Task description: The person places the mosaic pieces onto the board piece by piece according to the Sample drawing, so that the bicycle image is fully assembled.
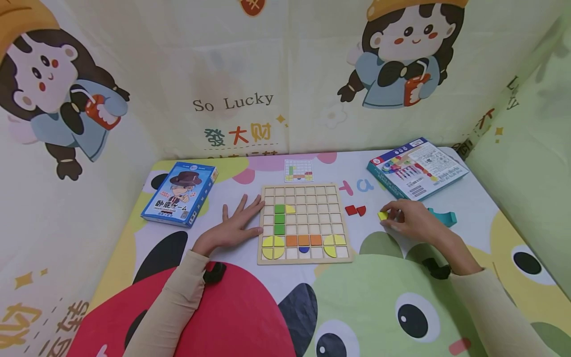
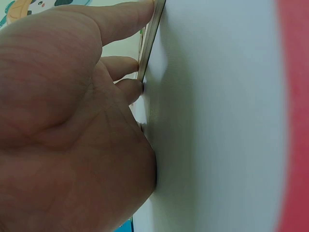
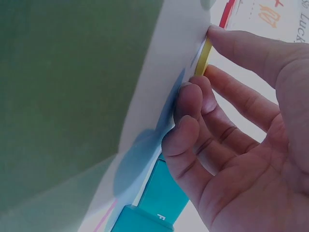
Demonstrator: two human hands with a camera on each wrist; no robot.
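Observation:
A wooden grid board [image 1: 305,262] lies flat in the middle of the table. Green squares [image 1: 279,218], orange squares [image 1: 304,240], yellow curved pieces [image 1: 273,247] and a blue half-round piece [image 1: 304,250] sit in its cells. My left hand [image 1: 233,225] rests beside it, fingers spread, with fingertips at the board's left edge [image 2: 152,41]. To the right of the board, my right hand [image 1: 409,220] pinches a small flat yellow piece [image 3: 203,57] between thumb and fingers, close over the table. Part of that piece is hidden by the fingers.
Two red pieces [image 1: 355,210] lie between board and right hand. A pattern card [image 1: 299,170] is behind the board. A blue game box [image 1: 180,193] stands left, another box [image 1: 417,168] back right. A teal object [image 1: 443,217] is behind the right hand.

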